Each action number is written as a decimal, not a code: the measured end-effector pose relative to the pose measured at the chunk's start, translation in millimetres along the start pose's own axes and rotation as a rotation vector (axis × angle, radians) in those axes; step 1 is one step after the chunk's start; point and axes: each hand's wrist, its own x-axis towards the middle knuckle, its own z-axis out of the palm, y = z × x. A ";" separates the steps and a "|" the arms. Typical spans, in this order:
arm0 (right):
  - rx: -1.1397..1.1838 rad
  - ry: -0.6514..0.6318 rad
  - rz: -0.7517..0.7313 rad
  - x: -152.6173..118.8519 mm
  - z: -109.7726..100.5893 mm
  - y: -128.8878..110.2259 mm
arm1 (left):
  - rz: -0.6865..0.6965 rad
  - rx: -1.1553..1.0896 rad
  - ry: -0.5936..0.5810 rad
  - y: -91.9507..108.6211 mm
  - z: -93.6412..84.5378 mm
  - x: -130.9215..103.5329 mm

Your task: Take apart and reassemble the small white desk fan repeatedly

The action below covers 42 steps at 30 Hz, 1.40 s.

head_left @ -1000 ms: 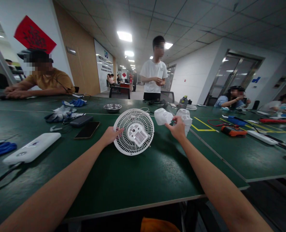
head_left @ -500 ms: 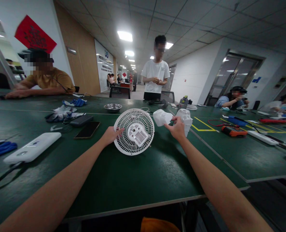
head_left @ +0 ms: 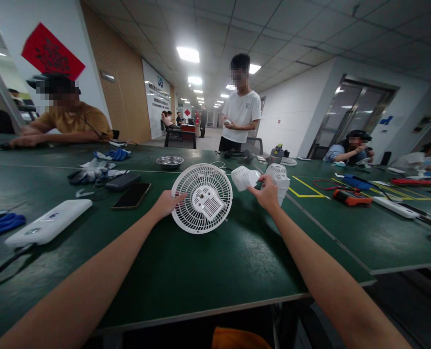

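A round white fan grille (head_left: pixel 186 218) with a slotted motor housing at its centre stands tilted above the green table. My left hand (head_left: pixel 166 203) grips its left rim, the thumb lying over the bars. To the right, my right hand (head_left: pixel 268 194) pinches a white plastic cover (head_left: pixel 243 177) by its right edge. Just behind that hand is a white slotted fan part (head_left: pixel 281 179), partly hidden by the fingers. The cover is close to the grille's upper right rim, with a narrow gap between them.
On the green table (head_left: pixel 208 286) lie a phone (head_left: pixel 131 196), a white power bank (head_left: pixel 50 222), a metal bowl (head_left: pixel 169 162) and gloves (head_left: pixel 97 170) leftward. Rightward is an orange meter (head_left: pixel 351 198). A person (head_left: pixel 240 111) stands across the table; others sit at both sides.
The standing person has shifted slightly right and turned, with hands now apart from their earlier place. My hands, the grille and the cover have not visibly moved.
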 end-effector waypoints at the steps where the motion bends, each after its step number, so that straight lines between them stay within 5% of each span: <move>1: -0.002 -0.003 -0.001 0.2 -0.2 0.0 | -0.001 -0.004 -0.005 -0.2 0.0 0.0; 19: -0.009 -0.034 0.004 -0.8 4.2 4.8 | -0.007 -0.007 -0.005 -3.2 0.0 2.5; 31: -0.107 -0.323 0.214 -22.2 30.5 18.2 | -0.003 0.008 -0.009 -2.4 -0.5 0.5; 35: -0.151 -0.442 0.180 -24.4 31.7 8.0 | -0.001 0.022 -0.015 -5.8 -1.4 2.6; 38: -0.109 -0.343 0.151 -19.2 27.7 -10.6 | 0.005 0.037 -0.018 -7.2 -1.8 3.6; 40: 0.073 -0.290 0.175 -16.6 24.5 -27.6 | 0.005 0.043 -0.010 -7.9 -1.6 4.9; 42: 0.401 -0.410 0.348 -18.2 22.9 -46.2 | 0.014 0.052 -0.009 -8.8 -1.2 6.5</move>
